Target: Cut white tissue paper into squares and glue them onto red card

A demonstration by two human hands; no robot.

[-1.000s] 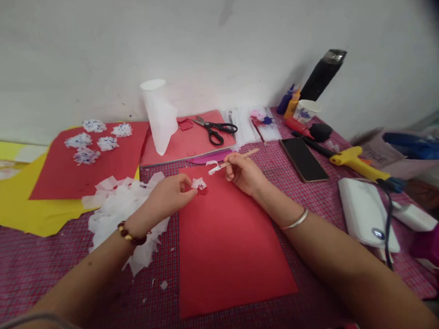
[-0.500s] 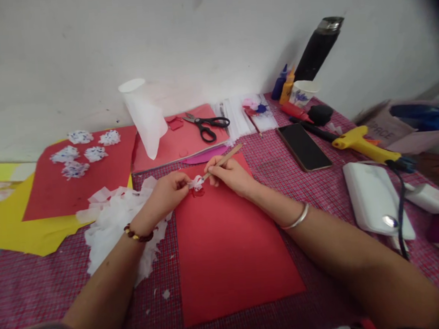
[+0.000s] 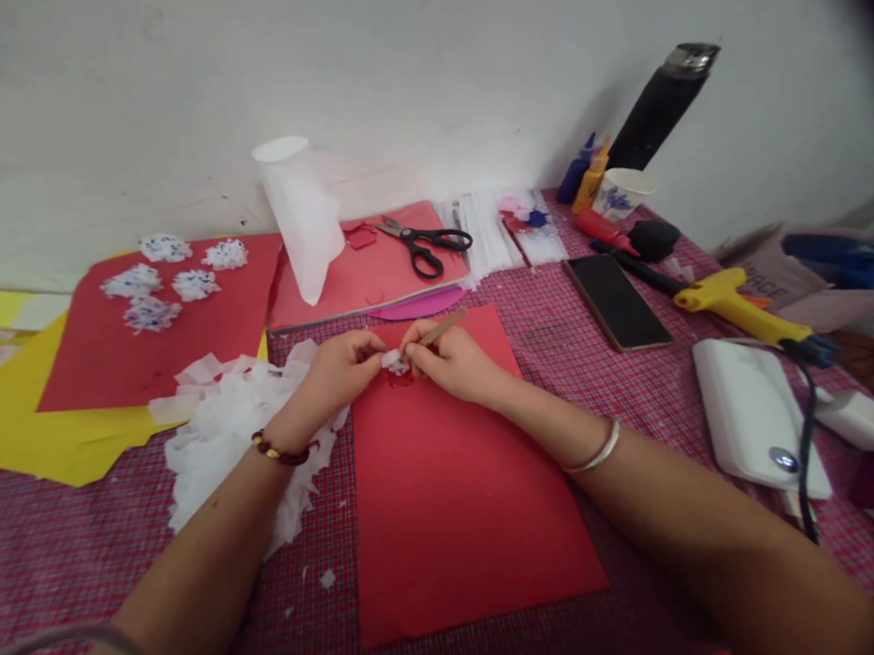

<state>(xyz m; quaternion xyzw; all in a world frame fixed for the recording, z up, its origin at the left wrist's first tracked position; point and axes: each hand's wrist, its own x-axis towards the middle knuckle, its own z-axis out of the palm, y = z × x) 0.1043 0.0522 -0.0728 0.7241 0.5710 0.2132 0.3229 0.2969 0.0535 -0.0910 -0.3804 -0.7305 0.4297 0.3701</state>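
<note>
A red paper sheet [image 3: 456,496] lies on the checked cloth in front of me. At its far edge my left hand [image 3: 342,369] pinches a small white tissue tuft [image 3: 393,359] against the sheet. My right hand [image 3: 451,363] grips a thin wooden stick [image 3: 443,328] like a pen, its tip pushed into the tuft. Both hands are closed and nearly touch each other. A heap of white tissue pieces [image 3: 227,432] lies just left of my left wrist.
Behind lie black scissors [image 3: 425,243] on a pink pad, a white paper roll [image 3: 298,212], and finished tufts [image 3: 151,283] on another red sheet. To the right are a phone [image 3: 616,300], a yellow glue gun [image 3: 735,305], a white box [image 3: 750,415], bottles and a black flask [image 3: 661,102].
My right hand came in from the right with the stick and set its tip into the tuft. The hands now sit close together. The view shifted a little.
</note>
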